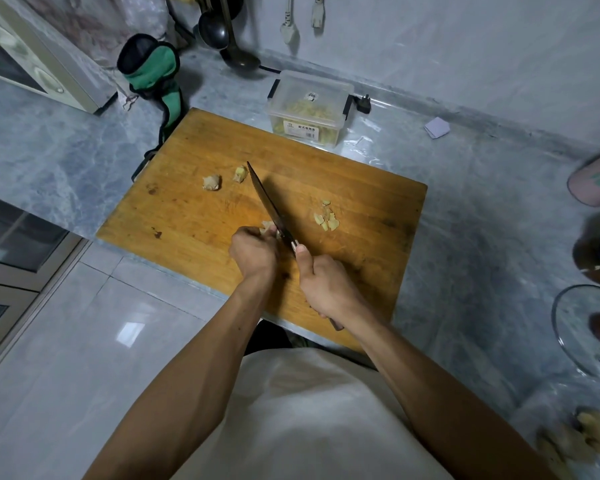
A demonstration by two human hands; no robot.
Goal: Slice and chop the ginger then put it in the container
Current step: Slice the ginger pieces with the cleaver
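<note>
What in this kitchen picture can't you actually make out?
All in the head view:
- The ginger piece being cut: mostly hidden by the left hand and the knife.
- The knife handle: wrapped inside the right hand.
- The container: its cloudy walls blur the yellowish contents, and the label print is too small to read.
- The pink object and glass lid: cut off by the right edge.

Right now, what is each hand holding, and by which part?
The right hand grips the dark-bladed kitchen knife by its handle. The left hand holds a pale ginger piece with curled fingers.
</note>
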